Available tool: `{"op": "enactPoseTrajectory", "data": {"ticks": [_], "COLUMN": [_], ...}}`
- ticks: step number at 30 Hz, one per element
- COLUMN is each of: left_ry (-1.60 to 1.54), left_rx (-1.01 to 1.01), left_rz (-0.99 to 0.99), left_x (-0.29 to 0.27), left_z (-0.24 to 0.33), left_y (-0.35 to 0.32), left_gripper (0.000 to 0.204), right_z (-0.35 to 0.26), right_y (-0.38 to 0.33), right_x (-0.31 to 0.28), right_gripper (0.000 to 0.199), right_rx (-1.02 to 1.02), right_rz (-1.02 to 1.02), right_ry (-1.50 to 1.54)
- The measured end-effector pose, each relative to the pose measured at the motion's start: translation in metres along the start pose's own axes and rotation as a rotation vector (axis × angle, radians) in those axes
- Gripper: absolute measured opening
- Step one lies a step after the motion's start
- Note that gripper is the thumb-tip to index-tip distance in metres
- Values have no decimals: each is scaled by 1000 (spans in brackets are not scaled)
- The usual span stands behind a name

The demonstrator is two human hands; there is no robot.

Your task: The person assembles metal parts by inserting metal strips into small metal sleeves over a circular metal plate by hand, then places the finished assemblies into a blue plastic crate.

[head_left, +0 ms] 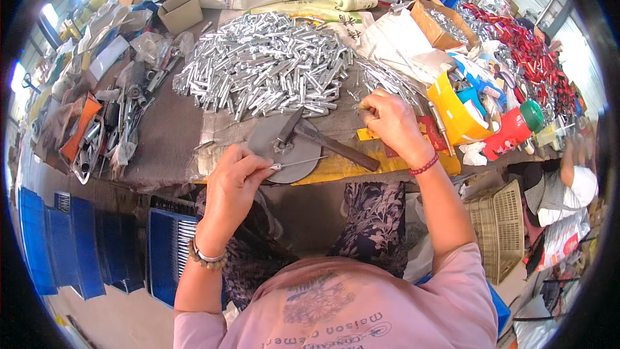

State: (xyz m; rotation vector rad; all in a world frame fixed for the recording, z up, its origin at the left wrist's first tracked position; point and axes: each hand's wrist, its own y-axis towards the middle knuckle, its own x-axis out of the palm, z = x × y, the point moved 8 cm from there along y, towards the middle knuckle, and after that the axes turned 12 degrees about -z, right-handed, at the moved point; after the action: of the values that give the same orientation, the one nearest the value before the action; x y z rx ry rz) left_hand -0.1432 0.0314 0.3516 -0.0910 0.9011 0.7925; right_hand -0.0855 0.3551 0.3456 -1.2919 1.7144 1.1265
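Note:
My left hand [236, 178] pinches a small metal fitting with a thin rod [300, 162] that points right over a round grey plate [265, 139]. Across that plate rests a hammer [339, 147], its head on the plate and its wooden handle slanting to the right. My right hand [392, 123] hovers farther right with fingertips pressed together; whatever they hold is hidden. Near those fingers lies a small heap of thin metal rods [391, 81]. Beyond the plate is a big pile of silver metal tubes [268, 64].
Tools and an orange-handled item [82, 126] crowd the left of the table. To the right stand a yellow container [455, 110], a red bottle with green cap [510, 132] and a cardboard box [442, 22]. Blue crates [169, 245] and a beige basket [500, 229] are below table level.

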Motion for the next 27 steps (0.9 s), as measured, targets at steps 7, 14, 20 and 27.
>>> {"op": "enactPoseTrajectory", "data": {"ticks": [7, 14, 20, 27], "left_ry": [-18, -28, 12, 17], "left_rx": [-11, -28, -9, 34], "left_rz": [-13, -8, -6, 19], "left_x": [1, 1, -2, 0], "left_z": [-2, -4, 1, 1], "left_y": [-1, -2, -1, 0], "left_gripper": [18, 16, 16, 17], "right_z": [-5, -5, -52, -145], "right_y": [3, -1, -1, -3], "right_x": [1, -7, -1, 21], "right_gripper": [11, 12, 11, 14], "right_rx": [25, 97, -76, -301], "right_rz": [-76, -115, -210, -308], "right_ry": [30, 224, 544, 386]}}
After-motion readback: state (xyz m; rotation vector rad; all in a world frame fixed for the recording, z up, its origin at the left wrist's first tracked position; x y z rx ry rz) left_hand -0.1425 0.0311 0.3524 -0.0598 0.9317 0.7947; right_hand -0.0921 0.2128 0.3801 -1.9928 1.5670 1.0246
